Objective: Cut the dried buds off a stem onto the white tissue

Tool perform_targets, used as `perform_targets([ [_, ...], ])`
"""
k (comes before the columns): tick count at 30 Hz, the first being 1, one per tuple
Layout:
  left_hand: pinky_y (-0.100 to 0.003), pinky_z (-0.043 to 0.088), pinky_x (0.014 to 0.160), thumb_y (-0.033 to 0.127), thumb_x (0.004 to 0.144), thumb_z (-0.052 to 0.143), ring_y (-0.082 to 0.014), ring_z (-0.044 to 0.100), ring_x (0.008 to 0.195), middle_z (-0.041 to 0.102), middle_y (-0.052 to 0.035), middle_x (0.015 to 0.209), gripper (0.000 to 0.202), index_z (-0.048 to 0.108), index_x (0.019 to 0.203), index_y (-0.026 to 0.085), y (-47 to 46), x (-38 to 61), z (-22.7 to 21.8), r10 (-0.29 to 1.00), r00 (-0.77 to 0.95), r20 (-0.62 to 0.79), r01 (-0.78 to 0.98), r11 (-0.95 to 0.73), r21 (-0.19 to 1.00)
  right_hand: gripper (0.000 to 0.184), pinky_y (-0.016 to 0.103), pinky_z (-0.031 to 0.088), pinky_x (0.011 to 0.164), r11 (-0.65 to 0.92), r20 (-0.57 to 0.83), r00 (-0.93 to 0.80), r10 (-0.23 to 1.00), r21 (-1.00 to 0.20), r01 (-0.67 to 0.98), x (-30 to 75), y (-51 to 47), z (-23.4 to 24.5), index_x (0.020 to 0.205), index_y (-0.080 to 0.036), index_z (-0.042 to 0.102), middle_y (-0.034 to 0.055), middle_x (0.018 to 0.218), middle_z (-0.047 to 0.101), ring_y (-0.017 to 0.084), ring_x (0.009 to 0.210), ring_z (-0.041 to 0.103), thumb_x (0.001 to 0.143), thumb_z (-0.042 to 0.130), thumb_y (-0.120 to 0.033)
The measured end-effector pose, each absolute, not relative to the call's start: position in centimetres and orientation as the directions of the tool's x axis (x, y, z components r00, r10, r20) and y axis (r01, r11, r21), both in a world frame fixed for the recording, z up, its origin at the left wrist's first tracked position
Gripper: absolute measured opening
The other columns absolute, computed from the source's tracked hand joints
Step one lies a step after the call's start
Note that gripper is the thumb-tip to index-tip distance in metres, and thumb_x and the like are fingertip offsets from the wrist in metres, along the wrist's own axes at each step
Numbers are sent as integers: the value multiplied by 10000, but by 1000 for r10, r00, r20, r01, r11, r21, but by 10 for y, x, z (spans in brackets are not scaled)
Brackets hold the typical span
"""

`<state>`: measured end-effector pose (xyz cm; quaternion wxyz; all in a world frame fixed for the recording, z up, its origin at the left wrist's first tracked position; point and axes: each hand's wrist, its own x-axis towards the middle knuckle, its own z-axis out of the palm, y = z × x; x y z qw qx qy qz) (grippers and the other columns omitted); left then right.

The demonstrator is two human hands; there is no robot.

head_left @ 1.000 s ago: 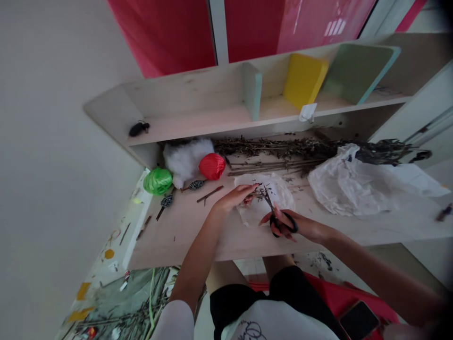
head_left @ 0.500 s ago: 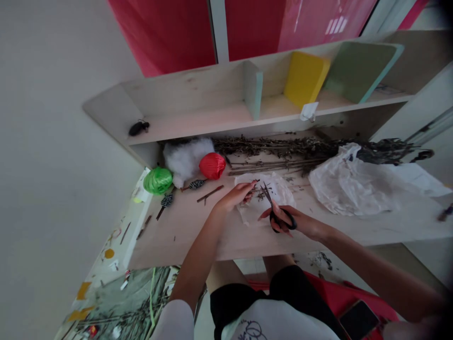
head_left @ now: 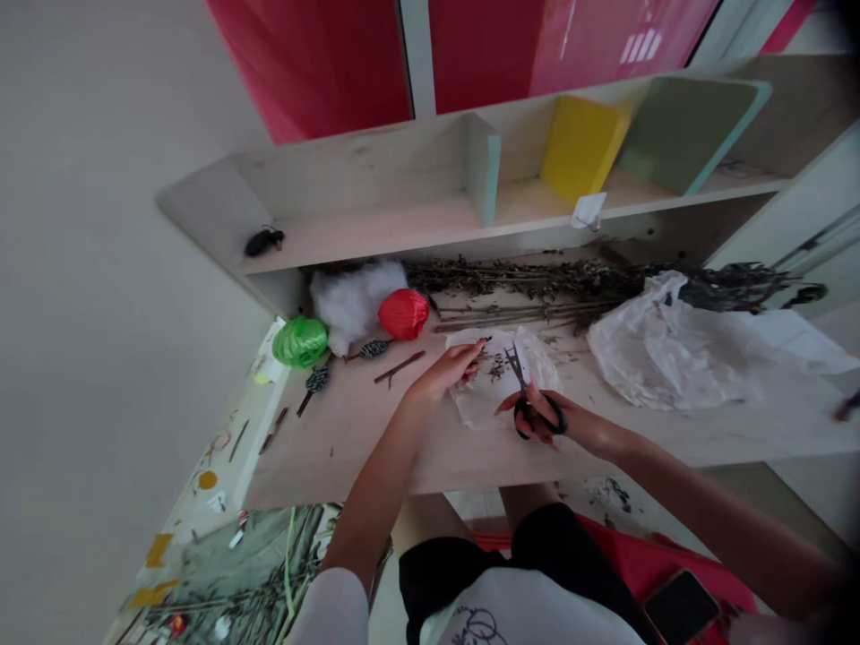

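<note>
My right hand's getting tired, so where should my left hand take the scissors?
Take the black handle loops of the scissors from the near side, once the right hand lets go. The metal blades point away over the paper, so coming from that end would likely meet the tips.
</note>
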<state>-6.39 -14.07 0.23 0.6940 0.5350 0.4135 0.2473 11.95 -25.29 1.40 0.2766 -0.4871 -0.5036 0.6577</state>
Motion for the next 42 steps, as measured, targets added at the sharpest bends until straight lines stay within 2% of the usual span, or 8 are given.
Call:
perform_targets([
  [2, -226, 234, 497, 575, 769, 608, -59, 345, 479, 332, 75, 538, 442, 603, 887, 150, -141, -64, 2, 792, 532, -299, 92, 297, 950, 745, 211, 334, 398, -360, -391, -397, 830, -920, 155, 118, -254, 17, 1023, -98, 635, 1, 621, 517, 71, 461, 384, 807, 390, -768],
  [7, -227, 202, 493, 572, 780, 594, -56, 335, 476, 320, 79, 550, 444, 593, 927, 154, -144, -63, 5, 776, 551, -306, 115, 292, 949, 767, 219, 346, 424, -347, -391, -395, 831, -920, 181, 115, -254, 21, 1023, -83, 637, -2, 615, 505, 73, 473, 390, 818, 361, -770],
  [15, -226, 201, 487, 609, 750, 606, -55, 338, 481, 332, 72, 563, 466, 579, 858, 157, -145, -61, 5, 763, 557, -328, 136, 306, 942, 674, 242, 255, 416, -292, -327, -353, 876, -944, 151, 116, -251, 17, 934, -83, 650, -38, 508, 439, 60, 395, 318, 851, 409, -707],
  [22, -223, 213, 497, 594, 772, 598, -53, 331, 481, 323, 74, 552, 463, 602, 891, 147, -144, -61, 1, 785, 536, -310, 125, 289, 949, 643, 240, 249, 400, -265, -295, -302, 907, -954, 137, 118, -252, 14, 864, -91, 648, -64, 435, 352, 64, 373, 284, 863, 410, -688],
  [28, -225, 217, 492, 578, 795, 584, -55, 337, 482, 323, 71, 543, 429, 583, 820, 149, -142, -60, 3, 805, 496, -325, 142, 294, 945, 748, 222, 315, 385, -345, -391, -342, 854, -919, 190, 117, -256, 17, 1031, -91, 657, 5, 610, 510, 79, 455, 383, 819, 384, -755],
  [34, -217, 189, 478, 567, 791, 594, -48, 331, 469, 330, 77, 556, 460, 611, 990, 152, -143, -60, 3, 766, 541, -346, 142, 323, 936, 792, 223, 306, 402, -295, -365, -340, 867, -924, 243, 114, -251, 23, 1005, -71, 674, -13, 559, 463, 73, 449, 371, 790, 394, -780],
  [42, -212, 217, 468, 605, 765, 587, -47, 326, 457, 310, 82, 539, 453, 558, 805, 155, -143, -61, 3, 760, 578, -298, 118, 284, 952, 737, 246, 270, 421, -268, -333, -304, 893, -934, 237, 111, -248, 18, 879, -74, 676, -43, 441, 410, 55, 377, 297, 804, 415, -759],
])
